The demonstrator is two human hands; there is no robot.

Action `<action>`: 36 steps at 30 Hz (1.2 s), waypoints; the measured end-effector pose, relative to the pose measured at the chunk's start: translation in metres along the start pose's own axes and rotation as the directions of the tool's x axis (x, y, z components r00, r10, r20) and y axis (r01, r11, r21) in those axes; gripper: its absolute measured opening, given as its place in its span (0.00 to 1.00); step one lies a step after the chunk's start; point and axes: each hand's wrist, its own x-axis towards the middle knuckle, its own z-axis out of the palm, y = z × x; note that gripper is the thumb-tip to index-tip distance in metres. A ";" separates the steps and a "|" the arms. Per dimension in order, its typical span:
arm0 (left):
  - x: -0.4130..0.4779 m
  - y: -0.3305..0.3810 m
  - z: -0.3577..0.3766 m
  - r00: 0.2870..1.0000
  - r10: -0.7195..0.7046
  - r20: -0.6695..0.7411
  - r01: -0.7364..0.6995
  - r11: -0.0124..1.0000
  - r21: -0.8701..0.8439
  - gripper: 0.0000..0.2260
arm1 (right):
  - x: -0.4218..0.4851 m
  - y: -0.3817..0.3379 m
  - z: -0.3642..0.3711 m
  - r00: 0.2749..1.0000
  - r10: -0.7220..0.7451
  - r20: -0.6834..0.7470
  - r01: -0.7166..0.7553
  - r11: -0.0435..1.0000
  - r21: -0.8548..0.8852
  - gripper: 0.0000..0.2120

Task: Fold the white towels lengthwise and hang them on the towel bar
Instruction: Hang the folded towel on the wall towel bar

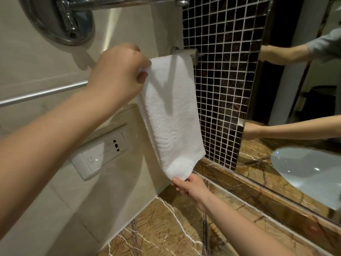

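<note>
As left hand (118, 71) and right hand (191, 187) pinch, embossed towel (171, 115) drapes bar (184, 51).

One head-worn view, close, facing forward-down, seemingly tilted, toward wall (46, 71) corner

One white towel (171, 117), folded into a narrow strip with a wavy embossed texture, is draped over the short grey towel bar (185, 52). Its front length hangs slanted below the bar. The top corner is pulled left of the bar, and the bottom edge is bunched well below.
</note>
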 end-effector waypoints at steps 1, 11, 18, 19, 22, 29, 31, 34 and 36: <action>0.000 0.000 0.001 1.000 0.003 -0.003 -0.003 1.000 0.000 0.09 | 0.001 0.000 -0.001 1.000 -0.003 0.008 0.003 1.000 -0.003 0.10; 0.004 0.002 0.010 0.999 0.022 -0.038 -0.023 0.999 -0.030 0.10 | 0.014 -0.004 -0.009 1.000 -0.021 0.009 0.021 1.000 -0.014 0.10; 0.003 0.002 0.014 0.998 0.024 -0.064 -0.025 1.000 -0.011 0.11 | 0.019 -0.001 -0.014 1.000 -0.016 0.017 0.016 0.999 -0.031 0.12; 0.003 0.001 0.015 0.998 0.024 -0.063 -0.024 1.000 -0.005 0.11 | 0.019 0.000 -0.014 1.000 -0.016 0.020 0.017 0.999 -0.033 0.13; 0.004 0.001 0.016 0.998 0.032 -0.056 -0.032 0.999 0.010 0.11 | 0.021 0.002 -0.014 0.999 -0.024 0.034 0.025 0.999 -0.032 0.13; 0.003 -0.001 0.019 0.997 0.046 -0.065 -0.043 0.998 0.046 0.11 | 0.024 0.003 -0.012 0.996 -0.072 0.060 0.076 0.994 -0.073 0.13; 0.003 0.000 0.019 0.997 0.046 -0.066 -0.043 0.998 0.050 0.11 | 0.023 0.003 -0.012 0.994 -0.084 0.068 0.090 0.992 -0.085 0.13; 0.004 0.001 0.019 0.997 0.037 -0.066 -0.033 0.997 0.065 0.12 | 0.023 0.004 -0.012 0.992 -0.096 0.077 0.103 0.990 -0.097 0.13; 0.003 0.001 0.019 0.996 0.041 -0.075 -0.036 0.997 0.068 0.12 | 0.024 0.003 -0.012 0.992 -0.096 0.077 0.104 0.989 -0.104 0.13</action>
